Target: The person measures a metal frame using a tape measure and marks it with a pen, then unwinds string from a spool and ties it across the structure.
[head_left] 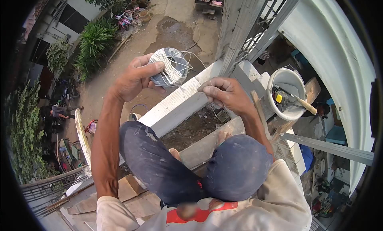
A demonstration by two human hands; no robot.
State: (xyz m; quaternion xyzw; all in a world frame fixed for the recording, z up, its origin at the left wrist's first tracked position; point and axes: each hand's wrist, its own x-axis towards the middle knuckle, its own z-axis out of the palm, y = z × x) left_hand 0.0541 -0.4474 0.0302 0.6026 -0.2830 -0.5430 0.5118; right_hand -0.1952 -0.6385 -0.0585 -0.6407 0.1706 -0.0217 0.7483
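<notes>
My left hand is closed on a round grey spool of white string, thumb pressed on the wound strands. Several loose loops of string hang off the spool's right side. From there a strand runs across to my right hand, whose thumb and fingers pinch it. Both hands are raised in front of my knees, apart from each other. Below them lies a row of white blocks.
A bucket holding tools, among them one with a wooden handle and a yellow-marked tape measure, stands at right. A grey post rises ahead. Beyond the white wall, the ground lies well below. A metal bar crosses at right.
</notes>
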